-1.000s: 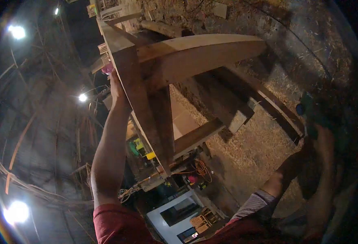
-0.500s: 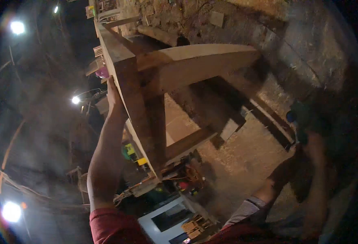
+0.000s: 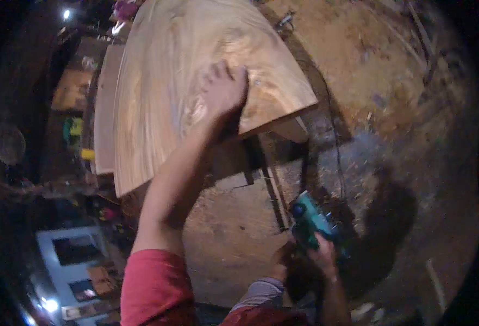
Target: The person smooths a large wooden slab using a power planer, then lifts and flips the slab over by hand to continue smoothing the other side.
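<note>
Board point(image 3: 163, 81) sits directly under the left hand point(image 3: 223, 89), palm flat by the near edge, fingers point(image 3: 217, 70) spread, no grip. Long axis runs on past the fingertips. Right hand point(image 3: 322, 254) is lower and well apart, fingers clamped on a green power tool point(image 3: 309, 220).

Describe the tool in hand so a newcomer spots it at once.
Start at the big pale wooden tabletop filling the upper view, where the left hand lies flat. Drop below its near edge to the sawdust-strewn floor. There the right hand grips a teal power tool, the only bright teal thing nearby.
</note>
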The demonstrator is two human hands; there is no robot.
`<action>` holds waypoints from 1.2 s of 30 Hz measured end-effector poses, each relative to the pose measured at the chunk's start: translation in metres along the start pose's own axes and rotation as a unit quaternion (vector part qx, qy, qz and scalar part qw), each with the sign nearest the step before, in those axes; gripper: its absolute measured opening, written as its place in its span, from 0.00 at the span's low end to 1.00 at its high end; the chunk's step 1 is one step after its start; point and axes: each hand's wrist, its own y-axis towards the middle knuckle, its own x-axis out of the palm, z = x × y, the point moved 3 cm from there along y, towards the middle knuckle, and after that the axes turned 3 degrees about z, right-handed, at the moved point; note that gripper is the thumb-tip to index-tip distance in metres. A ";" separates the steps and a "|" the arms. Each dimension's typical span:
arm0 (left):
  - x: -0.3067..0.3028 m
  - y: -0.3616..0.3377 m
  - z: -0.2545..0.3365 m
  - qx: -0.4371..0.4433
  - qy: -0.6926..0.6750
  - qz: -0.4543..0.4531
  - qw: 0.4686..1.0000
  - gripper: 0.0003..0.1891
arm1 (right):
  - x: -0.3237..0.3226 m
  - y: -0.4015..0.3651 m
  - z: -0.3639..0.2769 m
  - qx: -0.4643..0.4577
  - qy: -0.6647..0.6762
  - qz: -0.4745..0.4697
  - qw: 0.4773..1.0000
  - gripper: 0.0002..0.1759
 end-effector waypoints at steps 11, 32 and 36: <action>-0.030 -0.332 -0.385 -0.407 -0.054 -0.146 0.900 0.42 | -0.185 -0.069 -0.259 -0.115 -0.066 -0.147 0.980 0.31; 0.114 -0.675 -0.265 -0.460 -0.289 -0.325 0.774 0.32 | -0.276 -0.041 -0.415 -0.133 -0.106 -0.138 0.976 0.24; 0.066 -0.426 -0.156 -0.492 -0.456 -0.176 0.720 0.33 | -0.323 0.070 -0.453 -0.255 -0.080 -0.203 0.942 0.24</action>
